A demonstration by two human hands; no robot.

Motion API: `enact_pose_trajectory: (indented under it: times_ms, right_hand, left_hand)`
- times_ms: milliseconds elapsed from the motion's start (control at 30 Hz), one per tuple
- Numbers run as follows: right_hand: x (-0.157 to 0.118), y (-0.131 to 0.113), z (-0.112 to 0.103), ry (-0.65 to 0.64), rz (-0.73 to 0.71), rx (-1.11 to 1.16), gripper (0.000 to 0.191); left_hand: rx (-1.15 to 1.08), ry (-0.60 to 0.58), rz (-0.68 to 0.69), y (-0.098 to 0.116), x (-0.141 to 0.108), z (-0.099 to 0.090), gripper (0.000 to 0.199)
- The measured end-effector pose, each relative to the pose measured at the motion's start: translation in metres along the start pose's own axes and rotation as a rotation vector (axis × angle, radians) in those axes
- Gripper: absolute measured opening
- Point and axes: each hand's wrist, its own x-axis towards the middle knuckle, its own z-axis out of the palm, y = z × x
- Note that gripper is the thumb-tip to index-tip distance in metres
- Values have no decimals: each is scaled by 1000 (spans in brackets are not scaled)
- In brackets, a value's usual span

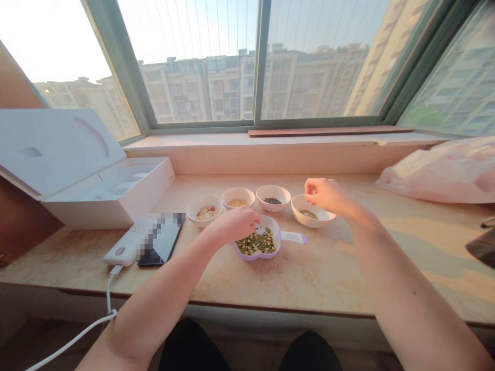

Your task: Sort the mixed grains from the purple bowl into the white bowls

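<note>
A lilac-rimmed dish with a handle [279,242] holds mixed green, tan and dark beans, and my left hand [243,223] is over its far left side with the fingers drawn together. Whatever those fingers hold is hidden. My right hand [319,194] hangs closed above the rightmost white bowl [320,222], which has some green beans at the bottom. Its fingertips are pinched, but their contents are too small to name. Three more white bowls stand in the row: one with dark beans [273,201], one with yellowish pieces [238,203], one with pale and reddish pieces [208,212].
At the left stand an open white box [150,180], a white power bank [120,251] with a cable [77,337], and a phone [158,252]. A plastic bag [444,172] lies at the right by the window. A dark object [481,247] sits at the right edge.
</note>
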Motion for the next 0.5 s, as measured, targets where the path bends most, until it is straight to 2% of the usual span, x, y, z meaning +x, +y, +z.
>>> enact_pose_trajectory:
  times_ms: [100,233,333,500]
  right_hand:
    - [3,12,1,-65,11,-101,9]
    - [3,16,5,-55,6,-126,13]
    - [2,12,6,-26,-4,-108,16]
    - [-2,-2,4,-65,2,-64,19]
  left_hand:
    - [20,-106,69,10,-7,-4,19]
    - [-1,-249,-2,17,-14,-13,30]
    - [6,-328,1,16,-15,-18,33]
    - [46,-385,55,12,-9,-17,19]
